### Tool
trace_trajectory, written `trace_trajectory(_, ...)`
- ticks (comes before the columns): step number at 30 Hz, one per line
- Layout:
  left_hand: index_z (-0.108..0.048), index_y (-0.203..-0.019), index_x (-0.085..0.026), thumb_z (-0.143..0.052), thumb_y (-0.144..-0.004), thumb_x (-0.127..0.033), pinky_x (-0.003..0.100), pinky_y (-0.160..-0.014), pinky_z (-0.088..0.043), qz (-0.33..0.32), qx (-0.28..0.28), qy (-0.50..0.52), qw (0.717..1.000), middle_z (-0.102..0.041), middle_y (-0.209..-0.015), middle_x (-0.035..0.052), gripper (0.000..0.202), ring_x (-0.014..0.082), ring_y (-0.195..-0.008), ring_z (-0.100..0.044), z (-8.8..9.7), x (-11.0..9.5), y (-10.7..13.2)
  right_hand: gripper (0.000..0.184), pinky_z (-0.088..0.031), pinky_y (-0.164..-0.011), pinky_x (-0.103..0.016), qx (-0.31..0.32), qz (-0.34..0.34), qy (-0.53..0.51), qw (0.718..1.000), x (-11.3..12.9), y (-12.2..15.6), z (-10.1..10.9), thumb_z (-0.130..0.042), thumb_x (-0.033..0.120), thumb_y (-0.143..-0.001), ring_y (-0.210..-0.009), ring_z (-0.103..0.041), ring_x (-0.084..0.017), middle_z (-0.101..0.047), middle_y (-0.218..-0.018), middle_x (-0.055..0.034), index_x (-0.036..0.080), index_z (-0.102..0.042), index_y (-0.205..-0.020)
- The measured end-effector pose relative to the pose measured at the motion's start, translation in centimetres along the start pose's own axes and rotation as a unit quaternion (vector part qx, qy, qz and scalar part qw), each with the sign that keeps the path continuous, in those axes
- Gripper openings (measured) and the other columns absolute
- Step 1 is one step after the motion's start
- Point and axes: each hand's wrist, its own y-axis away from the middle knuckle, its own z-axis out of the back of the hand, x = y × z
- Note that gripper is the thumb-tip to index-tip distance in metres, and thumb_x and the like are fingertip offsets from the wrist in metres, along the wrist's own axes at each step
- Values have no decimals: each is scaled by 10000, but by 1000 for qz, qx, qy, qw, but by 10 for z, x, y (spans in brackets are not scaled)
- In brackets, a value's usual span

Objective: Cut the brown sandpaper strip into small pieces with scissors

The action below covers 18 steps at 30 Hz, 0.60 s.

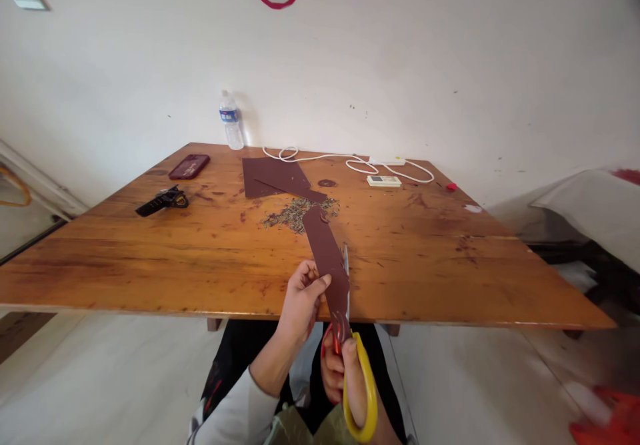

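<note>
A long dark-red strip point(327, 252), of leather-like or stiff sheet material, is pinched by my left hand point(303, 298) at its left edge, thumb on top. Through the handles of a pair of scissors point(367, 392), one yellow and one red, go the fingers of my right hand point(345, 372). The blades lie along the strip's right edge, and narrow curled slivers show near them. Beyond the strip's far end is a pile of small thin scraps point(295, 215). Larger dark-red sheets point(273, 177) lie flat behind that pile.
At the back left stand a plastic bottle point(231, 122), a dark-red phone point(190, 166) and a black strap-like object point(163, 200). A white cable point(325, 156) runs along the wall to a power strip point(387, 161), near a white remote control point(384, 181). The wooden table's front edge point(450, 325) is close to me.
</note>
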Motion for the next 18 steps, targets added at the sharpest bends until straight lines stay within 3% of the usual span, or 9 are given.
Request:
trace_trajectory(5,-633,-745,-193,-977,-595,-331,197,-556,-405,2,0,12,1000,-568,-676,-42,400,75,-581,-470,1,1,-1,754,-191,-317,-135,-116,34,26,992,-5,5,-6,-794,929,-595,-399,-140,-27,-308,-520,154,241,-582,-818)
trace_trajectory(11,-620,-739,-192,-992,-569,-326,185,-568,-436,11,-6,36,999,-575,-690,-45,430,70,-592,-494,0,-1,-1,783,-323,-355,-172,-67,49,40,996,-8,4,0,-739,942,-661,-402,-267,-45,-418,-560,117,200,-660,-899)
trace_trajectory(18,-614,-733,-194,-980,-582,-324,178,-533,-404,4,-9,20,1000,-558,-665,-54,416,65,-563,-466,0,0,-2,749,-286,-380,-164,-73,78,60,992,-7,8,2,-708,911,-749,-430,-265,-43,-400,-597,104,186,-698,-939)
